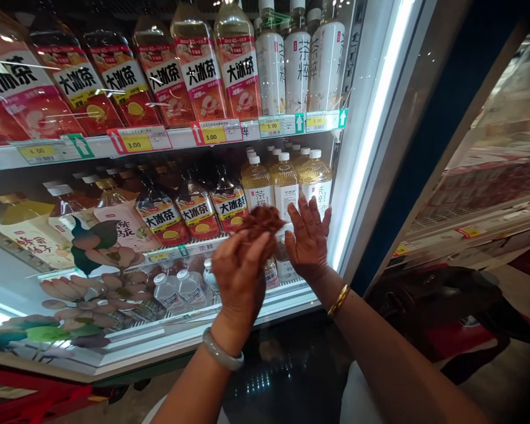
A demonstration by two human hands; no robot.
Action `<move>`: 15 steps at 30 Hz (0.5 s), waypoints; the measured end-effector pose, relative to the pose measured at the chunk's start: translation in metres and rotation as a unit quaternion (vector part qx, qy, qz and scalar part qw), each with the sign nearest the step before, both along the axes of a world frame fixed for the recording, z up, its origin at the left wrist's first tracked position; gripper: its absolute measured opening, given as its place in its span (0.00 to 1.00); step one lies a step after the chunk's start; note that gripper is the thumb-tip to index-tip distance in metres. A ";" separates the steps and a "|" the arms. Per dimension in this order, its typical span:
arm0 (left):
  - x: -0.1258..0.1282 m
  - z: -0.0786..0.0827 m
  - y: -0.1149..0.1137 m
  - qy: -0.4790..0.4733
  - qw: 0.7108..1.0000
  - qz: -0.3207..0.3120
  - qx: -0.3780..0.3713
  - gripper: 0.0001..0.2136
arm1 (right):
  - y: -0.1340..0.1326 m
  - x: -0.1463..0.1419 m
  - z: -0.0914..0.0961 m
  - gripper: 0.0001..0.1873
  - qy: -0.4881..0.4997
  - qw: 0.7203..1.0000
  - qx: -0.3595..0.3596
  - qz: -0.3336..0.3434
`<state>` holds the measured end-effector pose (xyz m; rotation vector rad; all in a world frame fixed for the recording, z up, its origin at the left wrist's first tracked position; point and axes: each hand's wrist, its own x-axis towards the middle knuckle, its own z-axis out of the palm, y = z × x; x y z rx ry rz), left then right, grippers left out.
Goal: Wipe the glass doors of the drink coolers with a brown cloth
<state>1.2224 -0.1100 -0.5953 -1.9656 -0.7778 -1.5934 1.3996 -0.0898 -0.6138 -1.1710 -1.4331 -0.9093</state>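
My left hand (241, 271), with a pale bangle at the wrist, is closed around a crumpled reddish-brown cloth (264, 220). To its right my right hand (309, 235), wearing a gold bracelet, is spread open with the palm toward the glass door (229, 297) of a drinks cooler. Whether the palm touches the glass I cannot tell. Behind both hands stand bottles of light yellow tea (286, 174) with white caps. Part of the cloth is hidden behind my left fingers.
Large iced tea bottles (198, 70) line the upper shelf (183, 144) above price tags. A flower decal (110, 256) covers the lower left of the glass. A bright light strip (375, 112) runs along the right frame. Other store shelving (472, 200) stands at right.
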 end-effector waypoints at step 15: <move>-0.003 0.002 -0.002 -0.029 0.999 0.015 -0.019 0.23 | -0.001 0.001 0.000 0.37 -0.010 1.000 -0.010 -0.002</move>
